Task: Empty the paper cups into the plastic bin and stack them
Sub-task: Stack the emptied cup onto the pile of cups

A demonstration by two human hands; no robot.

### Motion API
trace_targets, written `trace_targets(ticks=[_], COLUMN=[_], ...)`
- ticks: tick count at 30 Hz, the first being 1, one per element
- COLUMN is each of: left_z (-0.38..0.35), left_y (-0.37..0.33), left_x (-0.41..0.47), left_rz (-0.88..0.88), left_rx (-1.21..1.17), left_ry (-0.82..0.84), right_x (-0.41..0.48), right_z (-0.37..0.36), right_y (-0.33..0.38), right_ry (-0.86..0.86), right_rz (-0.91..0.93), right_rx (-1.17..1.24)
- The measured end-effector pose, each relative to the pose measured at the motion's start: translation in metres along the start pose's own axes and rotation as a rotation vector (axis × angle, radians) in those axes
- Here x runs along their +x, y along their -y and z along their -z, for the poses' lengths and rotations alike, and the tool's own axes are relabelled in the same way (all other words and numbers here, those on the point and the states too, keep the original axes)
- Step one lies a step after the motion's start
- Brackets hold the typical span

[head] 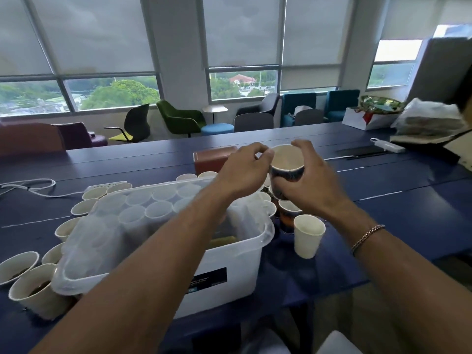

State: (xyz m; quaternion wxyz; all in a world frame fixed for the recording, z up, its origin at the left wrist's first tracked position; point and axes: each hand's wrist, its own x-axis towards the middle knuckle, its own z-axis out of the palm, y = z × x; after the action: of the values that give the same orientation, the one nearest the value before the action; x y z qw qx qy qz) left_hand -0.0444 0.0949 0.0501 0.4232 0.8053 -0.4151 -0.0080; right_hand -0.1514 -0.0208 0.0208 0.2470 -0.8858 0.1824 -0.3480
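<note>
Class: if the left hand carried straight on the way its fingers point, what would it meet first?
Probably the rim of the dark paper cup gripped by the right hand; the left hand has its fingertips right beside it, perhaps touching.

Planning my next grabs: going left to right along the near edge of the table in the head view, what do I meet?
Two cups with brown dregs → plastic bin → lone white cup → bracelet on the wrist.
</note>
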Motion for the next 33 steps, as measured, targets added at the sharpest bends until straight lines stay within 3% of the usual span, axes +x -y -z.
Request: trace_targets(ticks=[8, 14, 18, 23, 27, 31, 33], left_z=[-0.038, -0.045, -0.047, -0.054, -0.057, -0.056, -0.056], left_y=[-0.015, -0.008, -0.005, 0.004, 0.009, 0.011, 0.012], left_x=[-0.001, -0.001, 0.001, 0.004, 0.01, 0.018, 0.022], left_rz=[-0.028, -0.004, -0.003, 0.005, 0.004, 0.002, 0.004], left_rx=[0.102, 0.143, 0.157, 0.153, 0.189, 0.211, 0.221], left_ry=[0.153, 0.188, 0.187, 0.201, 0.201, 0.212, 0.217], right_x=[-0.021, -0.04, -0.045, -0.049, -0.052, -0.033, -0.021], right_z=[0.004, -0.015, -0.027, -0.043, -0.051, -0.049, -0.05], right_y=[-0.064, -0.096, -0.106, -0.097, -0.085, -0.084, -0.092], right_ry=[0.058, 0.246, 0.337, 0.287, 0.421, 0.194, 0.18], right_rz=[-0.22, -0.352, -0.385, -0.34, -0.292, -0.366, -0.365], right_rx=[-0.099, -0.138, -0.159, -0.104, 0.005, -0.001, -0.096])
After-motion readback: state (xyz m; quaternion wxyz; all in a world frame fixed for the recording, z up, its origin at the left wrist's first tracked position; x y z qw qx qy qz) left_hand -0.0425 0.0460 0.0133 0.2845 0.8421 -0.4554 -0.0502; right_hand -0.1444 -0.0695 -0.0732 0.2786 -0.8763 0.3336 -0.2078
